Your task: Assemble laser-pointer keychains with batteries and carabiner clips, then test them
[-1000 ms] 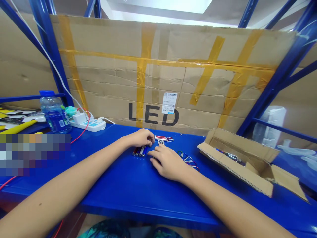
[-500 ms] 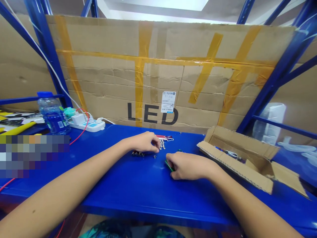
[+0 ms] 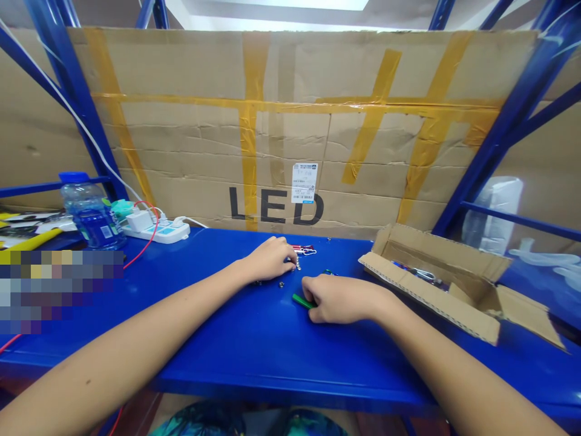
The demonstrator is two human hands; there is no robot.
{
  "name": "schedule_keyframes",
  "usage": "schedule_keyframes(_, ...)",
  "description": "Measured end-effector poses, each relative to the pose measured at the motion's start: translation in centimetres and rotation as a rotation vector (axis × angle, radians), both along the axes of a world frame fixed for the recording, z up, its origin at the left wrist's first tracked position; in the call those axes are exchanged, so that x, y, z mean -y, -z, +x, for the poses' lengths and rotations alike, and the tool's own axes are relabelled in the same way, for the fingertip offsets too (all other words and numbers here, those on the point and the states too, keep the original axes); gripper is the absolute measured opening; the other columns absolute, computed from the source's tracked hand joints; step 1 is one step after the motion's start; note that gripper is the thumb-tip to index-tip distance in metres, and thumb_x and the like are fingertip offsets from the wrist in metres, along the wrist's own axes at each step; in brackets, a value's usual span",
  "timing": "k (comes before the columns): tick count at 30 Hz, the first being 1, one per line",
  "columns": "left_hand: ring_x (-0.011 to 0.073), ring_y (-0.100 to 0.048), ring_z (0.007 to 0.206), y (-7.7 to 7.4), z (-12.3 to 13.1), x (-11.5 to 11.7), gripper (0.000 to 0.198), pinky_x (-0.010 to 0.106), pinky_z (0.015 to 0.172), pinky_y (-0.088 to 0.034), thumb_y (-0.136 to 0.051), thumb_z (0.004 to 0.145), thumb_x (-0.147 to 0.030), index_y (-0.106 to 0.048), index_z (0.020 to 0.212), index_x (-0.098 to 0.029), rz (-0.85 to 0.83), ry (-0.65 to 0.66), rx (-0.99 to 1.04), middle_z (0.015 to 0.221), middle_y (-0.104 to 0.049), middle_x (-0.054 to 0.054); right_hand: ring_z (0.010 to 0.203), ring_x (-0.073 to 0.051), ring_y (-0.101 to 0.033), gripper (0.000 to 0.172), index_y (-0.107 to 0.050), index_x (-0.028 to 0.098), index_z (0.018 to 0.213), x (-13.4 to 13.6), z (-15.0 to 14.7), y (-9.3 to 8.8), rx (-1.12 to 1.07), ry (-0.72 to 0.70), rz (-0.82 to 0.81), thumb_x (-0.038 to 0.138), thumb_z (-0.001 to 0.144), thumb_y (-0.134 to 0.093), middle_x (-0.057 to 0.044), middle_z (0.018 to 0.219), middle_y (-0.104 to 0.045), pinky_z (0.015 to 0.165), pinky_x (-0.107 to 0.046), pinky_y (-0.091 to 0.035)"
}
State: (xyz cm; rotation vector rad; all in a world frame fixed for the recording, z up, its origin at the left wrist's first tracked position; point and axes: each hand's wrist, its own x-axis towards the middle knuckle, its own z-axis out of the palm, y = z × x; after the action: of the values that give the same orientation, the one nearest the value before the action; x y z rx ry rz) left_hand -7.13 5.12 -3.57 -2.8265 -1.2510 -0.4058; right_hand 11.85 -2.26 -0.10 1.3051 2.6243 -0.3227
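Right hand: fingers are closing around a green tube, gripping it just above the blue table; one end is sticking out past the fingers toward the left. Left hand: fingers are curling down at a row of small metal pieces; cannot tell whether they are pinching one. A single metal piece is lying apart, between the two hands. Red and white rods are lying just beyond the left fingertips. A green clip is showing in part behind the right hand.

Writing: the tall cardboard panel behind the table is bearing large black capitals, "LED". A white shipping label is sitting above the E and D, partly overlapping the D; it is carrying a barcode and a blue strip along the bottom; print too small to read. Orange-yellow tape is crossing the panel.

Left side: a blue-capped bottle is standing near a white power strip; its lettering is not legible. Right side: an open carton is holding slender items and a silver loop.
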Motion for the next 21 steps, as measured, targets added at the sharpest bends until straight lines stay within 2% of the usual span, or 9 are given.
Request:
schedule_keyframes(8,0.0227,-0.056,0.095,-0.4,-0.1,0.3,0.012,0.034,0.082,-0.037,-0.063,0.084,-0.02,-0.074,0.088,-0.023,-0.046,0.008,-0.009,0.095,-0.074,0.001,0.058,-0.016,-0.05,0.014,-0.052,0.022,0.083,-0.1,0.2,-0.1,-0.017,-0.018,-0.023,0.031,0.074,-0.057,-0.002,0.076,-0.061,0.049,-0.027,-0.031)
schedule_keyframes(15,0.0214,-0.055,0.092,-1.0,-1.5,0.8,0.01,0.032,0.081,-0.04,-0.063,0.084,-0.023,-0.073,0.084,-0.023,-0.108,0.018,0.01,0.089,-0.071,0.002,0.058,-0.016,-0.049,0.011,-0.053,0.021,0.081,-0.4,0.5,-0.2,-0.052,-0.043,-0.045,0.03,0.075,-0.055,-0.002,0.074,-0.062,0.05,-0.027,-0.03)
schedule_keyframes(18,0.0215,-0.056,0.093,-1.0,-1.9,0.5,0.014,0.032,0.082,-0.041,-0.059,0.086,-0.023,-0.073,0.087,-0.021,-0.065,-0.029,0.047,0.094,-0.07,0.004,0.057,-0.016,-0.05,0.008,-0.053,0.02,0.078,-1.5,0.7,0.3,-0.173,0.015,-0.025,0.028,0.079,-0.051,-0.003,0.071,-0.063,0.051,-0.028,-0.03)
schedule_keyframes(21,0.0237,-0.056,0.097,-0.8,-1.9,0.1,0.022,0.035,0.085,-0.042,-0.051,0.089,-0.023,-0.072,0.096,-0.019,0.0,-0.113,0.013,0.1,-0.07,0.007,0.062,-0.017,-0.054,0.012,-0.05,0.02,0.077,-3.1,0.8,1.1,-0.406,0.156,0.105,0.03,0.084,-0.047,-0.005,0.077,-0.065,0.054,-0.028,-0.033)
